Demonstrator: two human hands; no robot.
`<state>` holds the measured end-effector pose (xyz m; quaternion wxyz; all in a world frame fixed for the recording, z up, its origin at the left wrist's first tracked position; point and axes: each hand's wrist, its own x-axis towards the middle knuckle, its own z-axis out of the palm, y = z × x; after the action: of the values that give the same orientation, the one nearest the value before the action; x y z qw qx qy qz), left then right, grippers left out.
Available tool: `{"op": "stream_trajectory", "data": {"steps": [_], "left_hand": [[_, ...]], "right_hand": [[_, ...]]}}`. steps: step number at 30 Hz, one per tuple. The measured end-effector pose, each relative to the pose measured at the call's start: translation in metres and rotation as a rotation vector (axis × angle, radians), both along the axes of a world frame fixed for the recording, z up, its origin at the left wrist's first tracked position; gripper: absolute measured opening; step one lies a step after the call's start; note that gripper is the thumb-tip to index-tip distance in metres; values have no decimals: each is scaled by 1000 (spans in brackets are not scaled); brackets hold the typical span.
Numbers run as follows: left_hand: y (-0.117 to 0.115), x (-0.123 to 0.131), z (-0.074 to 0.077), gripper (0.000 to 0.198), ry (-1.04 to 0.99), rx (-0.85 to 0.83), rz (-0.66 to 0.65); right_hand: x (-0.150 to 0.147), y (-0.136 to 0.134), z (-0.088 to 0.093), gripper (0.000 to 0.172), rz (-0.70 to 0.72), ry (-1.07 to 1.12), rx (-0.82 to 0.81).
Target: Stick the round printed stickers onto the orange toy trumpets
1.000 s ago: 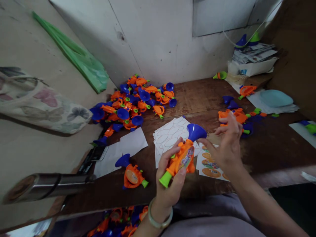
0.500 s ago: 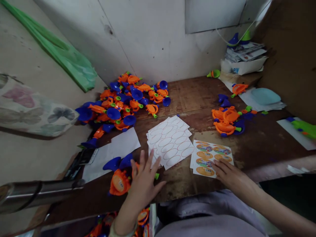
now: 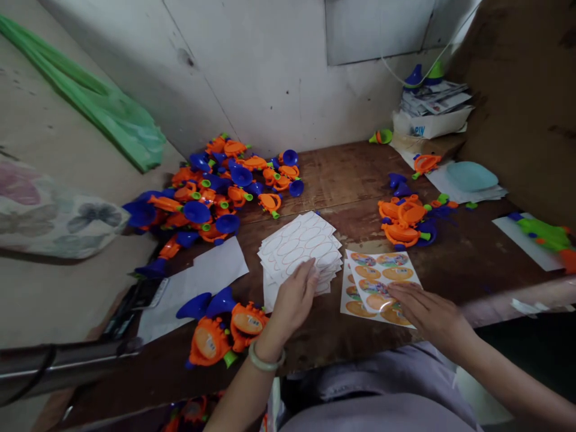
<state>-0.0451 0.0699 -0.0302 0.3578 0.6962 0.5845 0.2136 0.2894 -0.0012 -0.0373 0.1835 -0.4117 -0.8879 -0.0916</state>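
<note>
Head view: my left hand [image 3: 292, 300] lies open on the blank sheets [image 3: 299, 249]. My right hand [image 3: 432, 312] picks at the sticker sheet [image 3: 382, 270] by the worktop's [image 3: 351, 180] front edge; I cannot tell its grip. Best lift sticker edges slowly.

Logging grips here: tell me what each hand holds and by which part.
Left hand lies on the near edge of the empty sticker sheets, holding nothing. Right hand touches the printed sticker sheet at its near edge; grip cannot be told.

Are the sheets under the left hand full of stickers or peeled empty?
Empty: the top white sheet shows only blank oval outlines; left hand rests on it.
</note>
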Motion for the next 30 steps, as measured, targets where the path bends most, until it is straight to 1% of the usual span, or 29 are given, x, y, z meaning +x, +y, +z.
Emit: {"op": "stream_trajectory", "data": {"steps": [1,2,3,5,6,7,8,9,11,13,14,16,17,18,19,21,23,24,27,30], "left_hand": [[-2,3,4,83,-72,-47,11],[-5,6,8,94,-180,-125,23],[-8,8,12,101,-318,-226,38],[-14,12,21,101,-610,-434,68],[-17,14,25,102,-724,-503,79],[-20,15,29,107,-793,-527,92],[-24,16,32,111,-812,-499,109],[-28,16,35,112,-814,-444,138],[-36,18,39,100,-817,-302,243],[-43,20,42,81,-813,-193,343],[-45,20,43,73,-806,-163,365],[-48,20,45,60,-793,-136,372],[-49,20,46,57,-787,-132,365],[-50,18,47,56,-784,-130,357],[-50,17,48,57,-780,-131,350],[-51,13,51,60,-756,-117,333],[-52,10,54,57,-686,-40,317],[-52,10,56,51,-639,19,311],[-52,13,61,25,-548,174,301],[-50,21,64,9,-613,194,349]], "right_hand": [[-2,2,7,43,47,17,21],[-6,4,13,45,110,30,43],[-10,7,19,45,184,36,61],[-17,14,28,43,320,29,96],[-21,17,30,41,366,33,111],[-23,20,30,39,383,60,119],[-26,23,29,38,358,128,115],[-28,25,26,40,297,225,99],[-34,27,20,48,111,423,40],[-44,27,16,55,-52,632,-107],[-50,26,15,56,-84,734,-226],[-62,26,14,53,-75,937,-515],[-68,27,15,50,-60,1018,-639],[-74,27,16,45,-51,1069,-714],[-78,28,18,41,-54,1098,-745],[-82,29,22,35,-78,1116,-701],[-83,30,28,33,-105,1079,-557],[-83,30,31,31,-120,1033,-463],[-82,30,42,26,-154,833,-177],[-80,32,51,31,-168,696,15]]}}
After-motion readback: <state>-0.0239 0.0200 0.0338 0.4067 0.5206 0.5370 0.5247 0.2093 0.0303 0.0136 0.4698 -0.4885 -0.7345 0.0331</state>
